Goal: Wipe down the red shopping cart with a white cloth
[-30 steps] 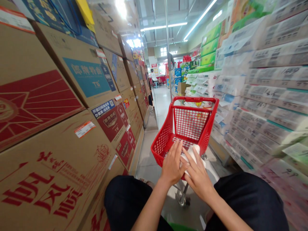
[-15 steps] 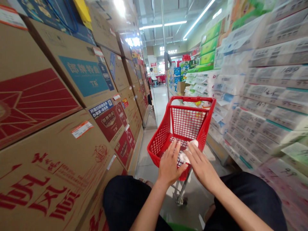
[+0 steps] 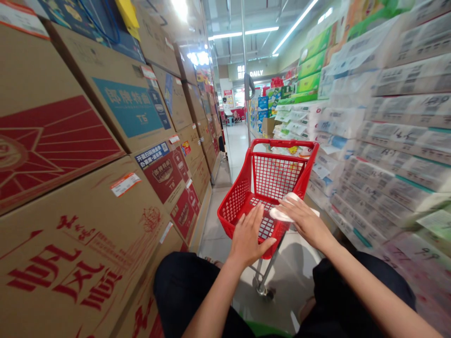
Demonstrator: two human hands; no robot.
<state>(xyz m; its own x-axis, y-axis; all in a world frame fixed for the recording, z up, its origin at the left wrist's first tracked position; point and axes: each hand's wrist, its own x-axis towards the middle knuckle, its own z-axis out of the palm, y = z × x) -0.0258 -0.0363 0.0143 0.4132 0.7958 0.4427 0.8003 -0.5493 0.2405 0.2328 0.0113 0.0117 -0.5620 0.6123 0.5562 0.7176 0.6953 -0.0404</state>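
A red plastic shopping cart (image 3: 233, 203) with a grid-walled basket stands in front of me, between my knees. My left hand (image 3: 248, 234) is over the basket's near side, fingers stretched out and thumb apart, with nothing in it. Whether its palm touches the rim I cannot tell. Under the fingers of my right hand (image 3: 307, 221) is a crumpled white cloth (image 3: 281, 214), held at the basket's right side near the rim. Part of the cloth is hidden beneath that hand. The basket's visible floor has nothing lying on it.
Stacked cardboard cartons (image 3: 88, 197) form a wall close on my left. Piled packs of wrapped tissue paper (image 3: 391, 155) line the right side. A glass door with a handle (image 3: 249, 87) stands ahead, beside a tiled aisle (image 3: 237, 150). The cart's caster wheel (image 3: 267, 293) rests on the floor.
My right hand has moved right with the white cloth, from over the basket's middle to its right side. My left hand has stayed nearly in place.
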